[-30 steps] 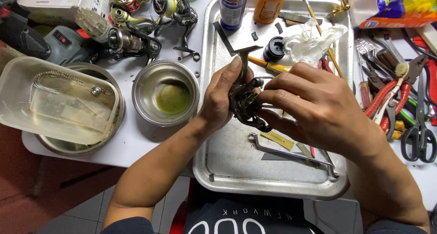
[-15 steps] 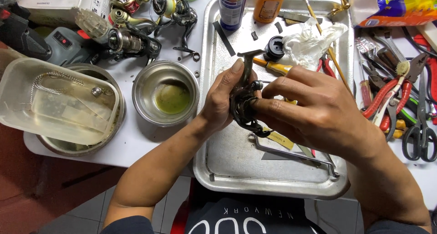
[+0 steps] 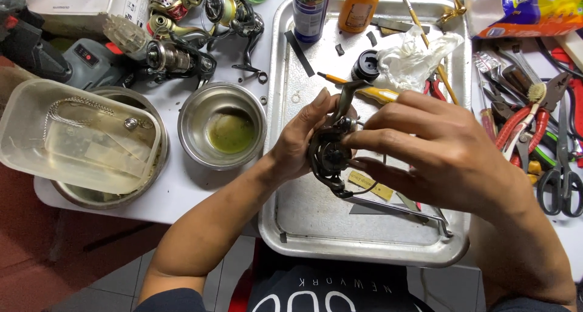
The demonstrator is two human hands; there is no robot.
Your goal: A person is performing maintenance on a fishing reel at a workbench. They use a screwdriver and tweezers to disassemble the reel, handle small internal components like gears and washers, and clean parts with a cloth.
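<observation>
Dark metal fishing reel body (image 3: pixel 330 157), centre of frame above the dented silver metal tray (image 3: pixel 303 209): clasped by left hand (image 3: pixel 300 139) and right hand (image 3: pixel 437 154), whose fingers cover much of it. Yellow-handled tool (image 3: pixel 370 93) behind, partly hidden. Scissors (image 3: pixel 562 184) at right edge, cut off.

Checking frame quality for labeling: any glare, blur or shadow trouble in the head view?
Head view: sharp overall, even overhead light. Mild glare on the metal tray and steel bowl. The reel body is dark, with detail lost between the left hand and right hand. Edges bend slightly from the wide lens.
</observation>
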